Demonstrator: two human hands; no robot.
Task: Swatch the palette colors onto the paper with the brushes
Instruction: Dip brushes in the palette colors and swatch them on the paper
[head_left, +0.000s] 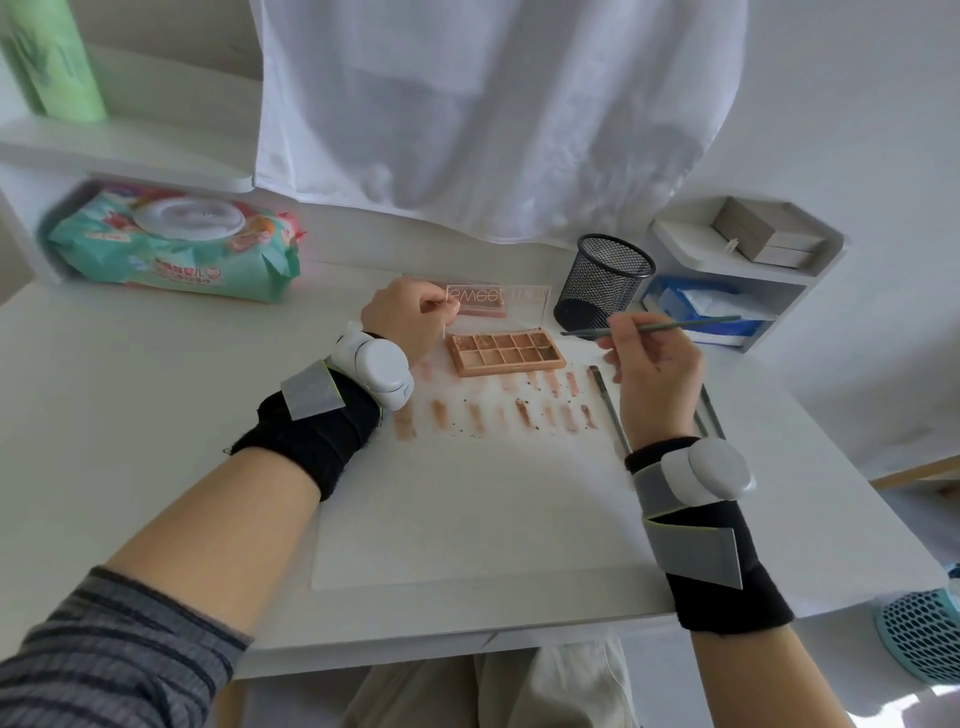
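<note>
An open eyeshadow palette (506, 353) with brown and beige pans lies at the far edge of a white paper sheet (467, 499). Its clear lid (498, 301) stands up, pinched at the left corner by my left hand (410, 317). My right hand (654, 369) holds a thin green-handled brush (691, 326) level above the desk, its tip pointing left just right of the palette. Two rows of brown and pink swatches (519, 410) mark the paper in front of the palette. More brushes (610, 410) lie on the paper's right side, partly hidden by my right hand.
A black mesh pen cup (602, 280) stands behind the palette on the right. A white shelf unit (748, 270) with boxes and tissues sits further right. A pack of wet wipes (171, 244) lies at the back left. A white cloth (488, 114) hangs behind.
</note>
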